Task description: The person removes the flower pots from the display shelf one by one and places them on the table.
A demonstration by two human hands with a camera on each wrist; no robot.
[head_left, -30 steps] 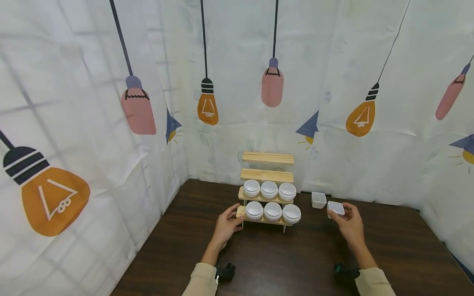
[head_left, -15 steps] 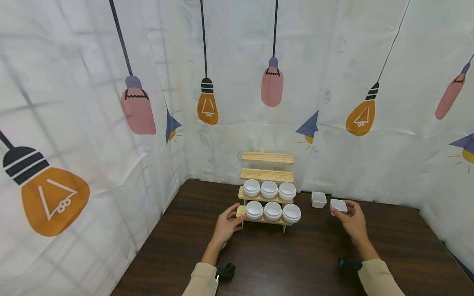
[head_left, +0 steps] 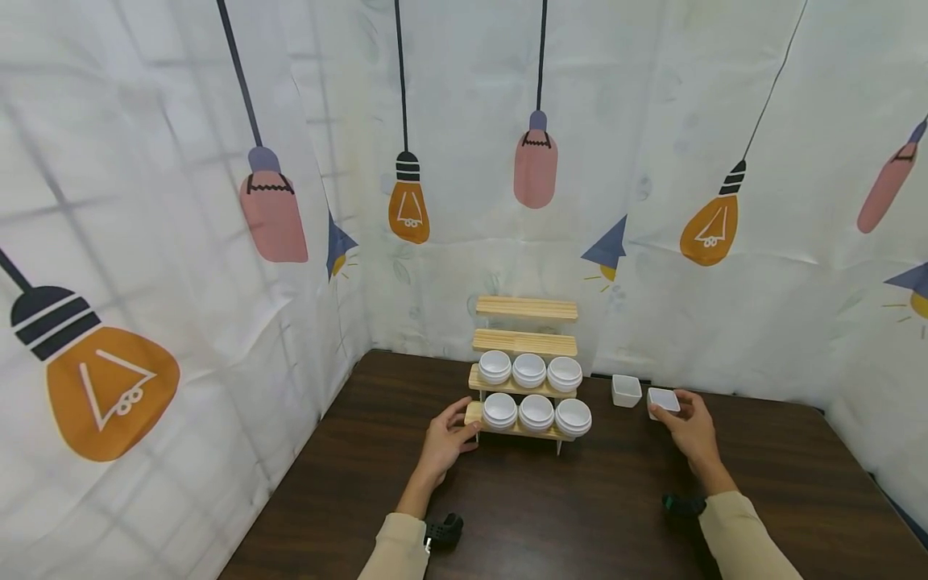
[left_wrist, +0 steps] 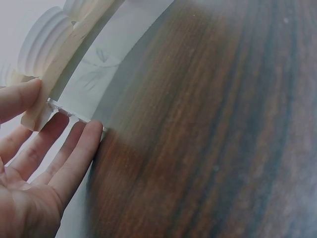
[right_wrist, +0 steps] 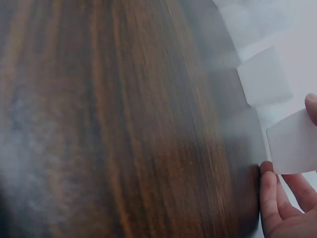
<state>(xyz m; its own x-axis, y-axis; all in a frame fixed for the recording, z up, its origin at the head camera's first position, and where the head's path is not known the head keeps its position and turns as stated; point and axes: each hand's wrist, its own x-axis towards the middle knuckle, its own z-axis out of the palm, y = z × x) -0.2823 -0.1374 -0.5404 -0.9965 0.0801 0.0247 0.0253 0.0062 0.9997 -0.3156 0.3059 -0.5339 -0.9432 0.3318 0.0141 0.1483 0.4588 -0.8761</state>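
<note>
A stepped wooden rack (head_left: 525, 348) stands at the back of the dark table (head_left: 551, 499); its two lower shelves each carry three round white bowls (head_left: 536, 412). My left hand (head_left: 444, 444) holds the bottom shelf's left end, thumb on the wood (left_wrist: 42, 106) and fingers (left_wrist: 74, 153) below. My right hand (head_left: 689, 431) grips a square white dish (head_left: 663, 399) at the table's back right; the right wrist view shows the dish (right_wrist: 293, 144) between thumb and fingers. A second square dish (head_left: 626, 390) sits just left of it, also seen as a pale square dish (right_wrist: 265, 75) in that view.
White curtains printed with light bulbs (head_left: 406, 211) close in the table at the back and on both sides. The rack's two top shelves (head_left: 526, 308) hold nothing. Bare dark wood lies in front of the rack.
My right hand carried the square dish back and down, setting it beside the other square dish. My left hand has stayed on the rack.
</note>
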